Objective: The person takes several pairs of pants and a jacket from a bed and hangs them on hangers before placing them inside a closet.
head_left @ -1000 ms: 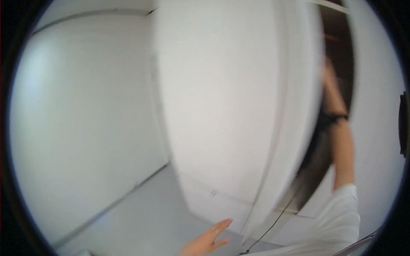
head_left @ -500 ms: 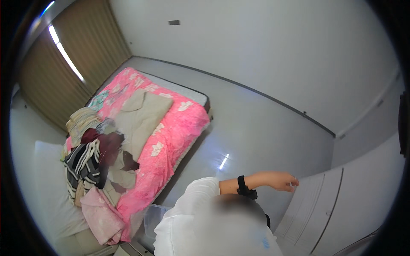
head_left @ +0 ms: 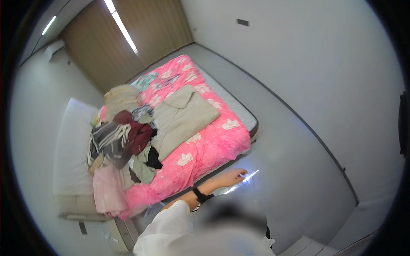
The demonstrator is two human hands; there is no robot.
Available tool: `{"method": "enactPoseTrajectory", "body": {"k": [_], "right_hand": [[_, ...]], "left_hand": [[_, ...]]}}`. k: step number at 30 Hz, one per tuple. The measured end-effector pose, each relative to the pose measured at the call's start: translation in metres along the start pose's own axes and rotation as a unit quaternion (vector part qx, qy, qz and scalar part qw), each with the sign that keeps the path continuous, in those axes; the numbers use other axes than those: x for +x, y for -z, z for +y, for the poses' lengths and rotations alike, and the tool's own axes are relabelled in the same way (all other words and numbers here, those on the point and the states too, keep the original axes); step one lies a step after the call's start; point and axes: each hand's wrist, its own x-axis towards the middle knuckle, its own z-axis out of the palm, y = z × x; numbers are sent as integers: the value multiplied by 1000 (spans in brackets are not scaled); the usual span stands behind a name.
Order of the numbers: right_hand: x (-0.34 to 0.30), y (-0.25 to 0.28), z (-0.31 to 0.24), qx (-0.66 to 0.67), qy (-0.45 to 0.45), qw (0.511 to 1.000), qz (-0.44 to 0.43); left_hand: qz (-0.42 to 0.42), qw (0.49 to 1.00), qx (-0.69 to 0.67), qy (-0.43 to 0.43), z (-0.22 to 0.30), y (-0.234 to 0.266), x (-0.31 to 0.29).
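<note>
My left hand (head_left: 233, 177) is held out over the floor beside the bed. Its fingers are loosely bent and a little apart, and they hold nothing. The forearm wears a black wristband (head_left: 200, 196), and the sleeve is white. My right hand does not show. Closest to the left hand is the side of a bed with a pink floral cover (head_left: 222, 147). On that cover lie a beige folded blanket (head_left: 185, 111), a maroon garment (head_left: 139, 136), a grey striped garment (head_left: 110, 138), a pale green garment (head_left: 143, 168) and a folded pink blanket (head_left: 109, 187).
A white headboard (head_left: 74, 149) stands at the left, with a bedside cabinet (head_left: 117, 234) in front of it. Part of a clear plastic box (head_left: 153, 211) shows by my sleeve. Brown curtains (head_left: 149, 30) hang at the far end. White panelled furniture (head_left: 305, 247) is at the lower right.
My view has swung so that the bed sits farther right and the white panelled furniture has mostly left the picture. My left hand has moved from near that furniture to beside the bed.
</note>
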Motion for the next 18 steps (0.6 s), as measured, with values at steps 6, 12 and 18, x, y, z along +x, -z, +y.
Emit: {"method": "enactPoseTrajectory", "body": {"k": [6,12,18], "right_hand": [[170,-84,-174,31,128,986,-100],[39,-470,-580,47,438,818,-370],[-382,-799,-706,-84,538,586,-600]], "left_hand": [[249,961,-102,59,-71,122,-85],[457,859,-189,133,-162,176,-178],[542,798,-211,160,-197,222,-250]]}}
